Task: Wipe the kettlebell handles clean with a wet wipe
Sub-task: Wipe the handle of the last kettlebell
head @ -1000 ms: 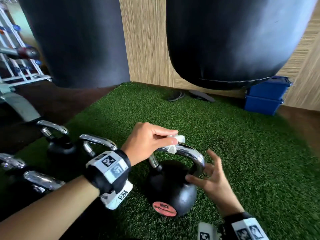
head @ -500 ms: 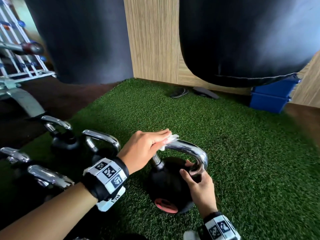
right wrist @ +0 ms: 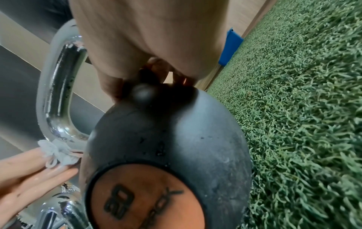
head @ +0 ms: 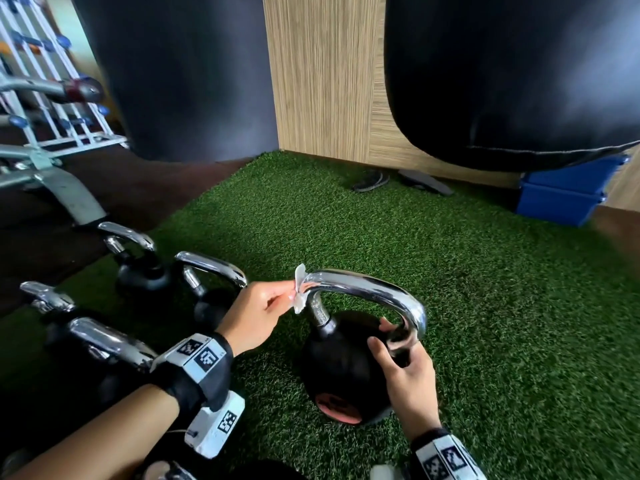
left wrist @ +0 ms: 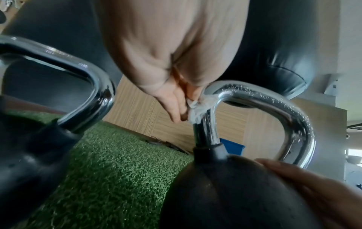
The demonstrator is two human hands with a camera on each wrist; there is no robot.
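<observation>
1. The kettlebell [head: 341,368] stood on the green turf floor [head: 485,306], tipped a little toward the camera so its red label faced up. It was just to the right of a cluster of other kettlebells [head: 145,271].
2. It looked like a heavy, rigid lump, a matte black ball under a thick chrome handle [head: 367,289]. I judged it would not shift under wiping pressure alone, though the round base could rock on the soft turf.
3. The handle was smooth, mirror-bright and beaded with droplets in the left wrist view, so probably slippery. The surest hold seemed to be low on an upright, where it meets the ball.
4. The right hand [head: 405,368] did just that, its fingers curled round the base of the right upright to steady the weight.
5. The wet wipe [head: 299,289] was a small, limp, crumpled white scrap, soft and easily bunched or torn.
6. The left hand [head: 256,317] pinched the wipe between thumb and fingertips, pressing it against the handle's left bend.
</observation>
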